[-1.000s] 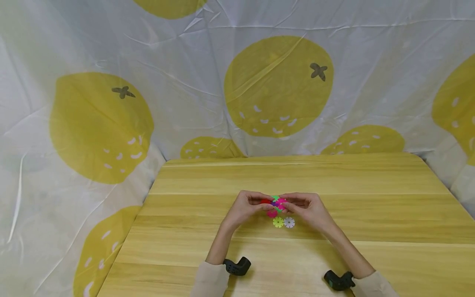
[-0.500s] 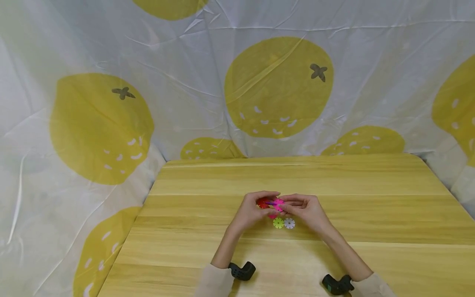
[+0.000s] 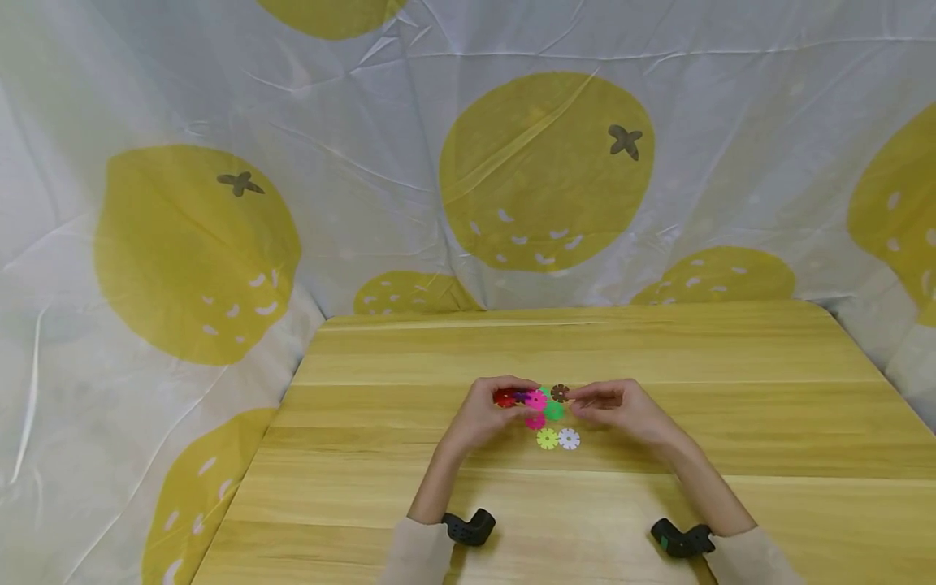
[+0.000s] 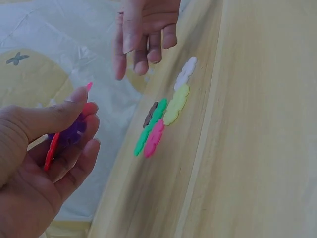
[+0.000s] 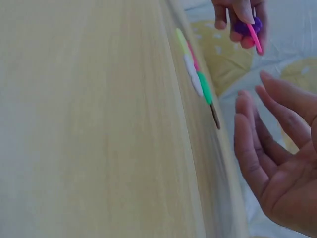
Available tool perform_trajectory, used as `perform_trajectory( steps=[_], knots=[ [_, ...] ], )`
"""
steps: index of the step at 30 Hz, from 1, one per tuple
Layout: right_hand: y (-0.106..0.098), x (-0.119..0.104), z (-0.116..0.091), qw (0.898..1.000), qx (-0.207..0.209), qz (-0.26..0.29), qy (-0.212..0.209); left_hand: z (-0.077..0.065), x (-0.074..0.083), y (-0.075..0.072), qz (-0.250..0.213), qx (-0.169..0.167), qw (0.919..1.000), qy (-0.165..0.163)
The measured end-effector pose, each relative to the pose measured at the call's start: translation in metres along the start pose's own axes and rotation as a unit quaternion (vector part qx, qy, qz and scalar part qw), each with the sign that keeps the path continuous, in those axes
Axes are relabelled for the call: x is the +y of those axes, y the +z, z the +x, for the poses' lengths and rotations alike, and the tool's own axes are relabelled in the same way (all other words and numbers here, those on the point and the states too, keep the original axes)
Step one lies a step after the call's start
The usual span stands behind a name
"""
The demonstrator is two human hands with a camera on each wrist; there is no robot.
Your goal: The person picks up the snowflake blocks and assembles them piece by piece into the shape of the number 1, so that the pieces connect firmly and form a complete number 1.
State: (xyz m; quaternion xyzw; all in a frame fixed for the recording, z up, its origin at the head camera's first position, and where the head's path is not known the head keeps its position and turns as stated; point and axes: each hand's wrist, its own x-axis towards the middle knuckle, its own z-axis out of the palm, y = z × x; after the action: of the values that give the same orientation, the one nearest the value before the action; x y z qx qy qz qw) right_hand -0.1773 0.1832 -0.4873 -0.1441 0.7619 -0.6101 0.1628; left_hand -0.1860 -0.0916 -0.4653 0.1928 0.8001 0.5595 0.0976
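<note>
My left hand pinches a joined piece of notched plastic discs between thumb and fingers. In it I see a red disc, a purple disc and a pink disc; the fingers partly cover them. My right hand holds nothing, its fingers apart and loosely bent. Its fingertips are near a brown disc on the table. Close by lie a green disc, another pink disc, a yellow disc and a white disc.
The loose discs lie flat on a wooden table, below and between the hands. Behind the table hangs a white cloth with yellow fruit prints. A black wrist device sits on the left wrist, another on the right.
My right hand has let go of the pink disc on the joined piece and moved right. The piece stays in my left hand, a little further left. Green and brown discs are now uncovered.
</note>
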Motion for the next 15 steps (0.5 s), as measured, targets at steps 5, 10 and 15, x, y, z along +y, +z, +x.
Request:
perform_trajectory(
  steps=[5,10,15],
  knots=[
    [-0.003,0.007,0.0,0.999,-0.045,-0.001,-0.006,0.0,-0.003,-0.003,-0.001,-0.004,1.0,-0.007],
    [-0.001,0.012,0.002,0.998,-0.065,-0.019,-0.015,-0.002,-0.002,-0.005,0.002,-0.001,1.0,-0.003],
    [0.0,0.014,0.002,0.995,-0.083,-0.041,-0.047,-0.002,0.001,-0.006,0.0,0.002,1.0,0.003]
  ],
)
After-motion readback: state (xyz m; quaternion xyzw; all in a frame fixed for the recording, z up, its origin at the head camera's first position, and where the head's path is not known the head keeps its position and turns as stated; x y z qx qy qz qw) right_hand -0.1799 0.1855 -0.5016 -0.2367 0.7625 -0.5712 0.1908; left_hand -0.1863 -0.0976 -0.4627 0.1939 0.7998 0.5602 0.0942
